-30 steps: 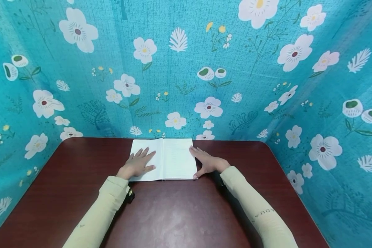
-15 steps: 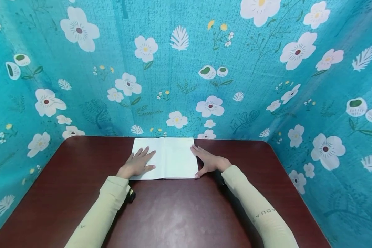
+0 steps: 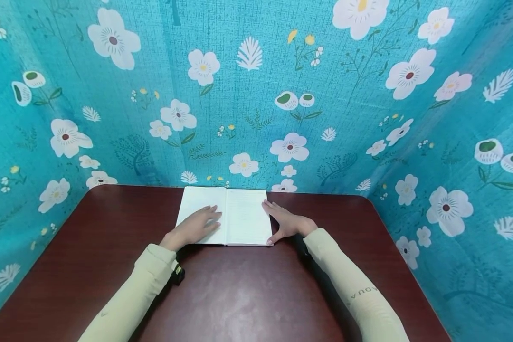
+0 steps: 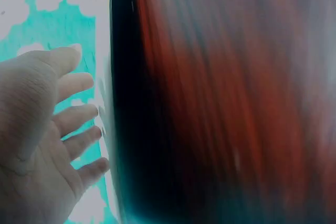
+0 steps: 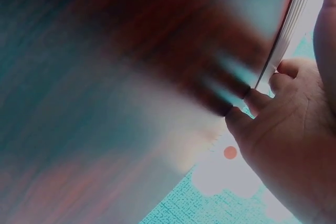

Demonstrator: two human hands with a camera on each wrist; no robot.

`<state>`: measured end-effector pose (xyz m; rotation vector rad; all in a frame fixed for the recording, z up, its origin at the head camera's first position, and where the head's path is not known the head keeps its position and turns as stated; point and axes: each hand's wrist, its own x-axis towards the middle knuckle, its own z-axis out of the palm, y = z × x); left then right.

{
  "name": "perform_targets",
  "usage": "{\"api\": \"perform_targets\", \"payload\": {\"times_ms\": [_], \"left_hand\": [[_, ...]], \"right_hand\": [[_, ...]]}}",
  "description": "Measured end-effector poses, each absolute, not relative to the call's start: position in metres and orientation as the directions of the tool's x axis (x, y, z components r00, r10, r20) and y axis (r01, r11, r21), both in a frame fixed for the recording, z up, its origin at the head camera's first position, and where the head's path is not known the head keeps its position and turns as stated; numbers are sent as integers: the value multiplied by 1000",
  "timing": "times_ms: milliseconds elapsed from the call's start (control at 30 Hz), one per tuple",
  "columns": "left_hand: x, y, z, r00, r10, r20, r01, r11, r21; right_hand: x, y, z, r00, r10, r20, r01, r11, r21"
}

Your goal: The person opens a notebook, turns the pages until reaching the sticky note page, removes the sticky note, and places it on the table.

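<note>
An open notebook (image 3: 248, 221) with white, faintly ruled pages lies flat at the far side of the table. Over its left page is my left hand (image 3: 193, 229), fingers loosely bent and pointing right. In the left wrist view, that hand's fingertips (image 4: 94, 166) are at the page's surface; whether all of them touch is unclear. My right hand (image 3: 287, 222) rests at the notebook's right edge, its thumb at the near corner and its fingers higher along the side. The right wrist view shows several of its fingertips (image 5: 257, 98) down by the page stack (image 5: 291, 24).
The dark red-brown table (image 3: 239, 294) has rounded far corners. Blue floral cloth (image 3: 248, 118) hangs right behind it and along both sides. Cream sleeves (image 3: 130, 289) cover both forearms, with a dark strapped device (image 3: 178, 274) under the left wrist.
My left hand's spread fingers have drawn together and bent, sliding slightly right across the left page, with the palm lifting. The right hand keeps its place at the notebook's edge.
</note>
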<state>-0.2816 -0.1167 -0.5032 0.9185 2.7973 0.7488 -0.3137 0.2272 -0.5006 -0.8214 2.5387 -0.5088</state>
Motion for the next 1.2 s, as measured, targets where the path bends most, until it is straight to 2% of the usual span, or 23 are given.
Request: {"api": "perform_targets", "payload": {"times_ms": [300,700,833,1000,1200], "left_hand": [[-261,-80,-495,-709,690,145,704,680,207],[-258,-70,-496,-657,731,184,753,650,107],[-254,-68,-494,-628,746,220,763,646,-13],[-247,-62,-492,-561,781,272,764,616,-192],[-240,-57,-495,-519,784,341,752,608,-253]], "right_hand": [[-314,226,-500,-739,-610,-286,-448,762,-469],[-313,227,-502,-746,-603,-283,-440,765,-470],[-313,227,-501,-745,-604,-282,-443,765,-468],[-312,227,-500,-739,-606,-293,-452,769,-452],[-312,226,-501,-738,-611,-286,-460,766,-450]]}}
